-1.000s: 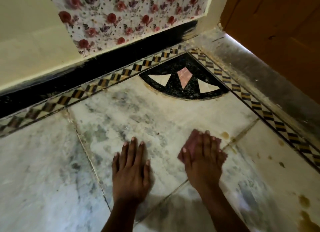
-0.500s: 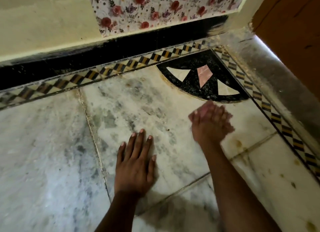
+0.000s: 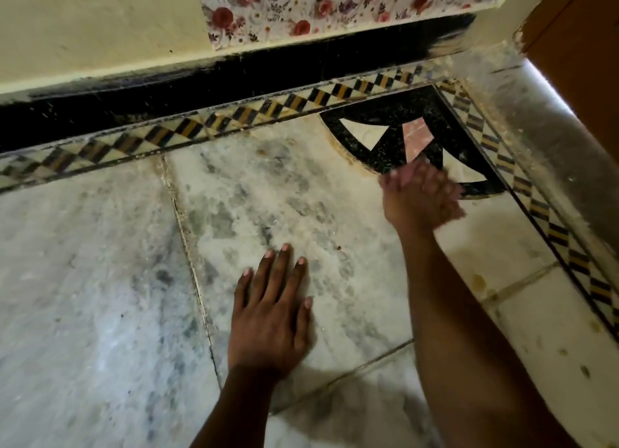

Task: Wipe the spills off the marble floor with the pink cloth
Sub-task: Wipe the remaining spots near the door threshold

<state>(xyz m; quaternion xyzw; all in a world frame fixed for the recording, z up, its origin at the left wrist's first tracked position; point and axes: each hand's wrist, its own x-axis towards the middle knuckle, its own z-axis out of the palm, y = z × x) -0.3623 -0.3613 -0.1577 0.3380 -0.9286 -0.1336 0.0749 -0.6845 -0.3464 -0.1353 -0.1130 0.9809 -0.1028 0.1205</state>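
My right hand presses down on the marble floor at the near edge of the black corner inlay, blurred by motion. The pink cloth lies under it; only a small pink strip shows past the fingertips. My left hand rests flat on the floor with fingers spread, holding nothing. Yellow-brown spill spots dot the marble to the right of my right forearm, with more small specks further toward the near right.
A black and yellow checked border strip runs along the wall and turns down the right side. Behind it are a black skirting, a cream wall with floral paper, and a wooden door above a grey threshold.
My right hand with the cloth has swept away from me, from the tile joint by the spill spots up to the black inlay. The left hand has stayed flat in place.
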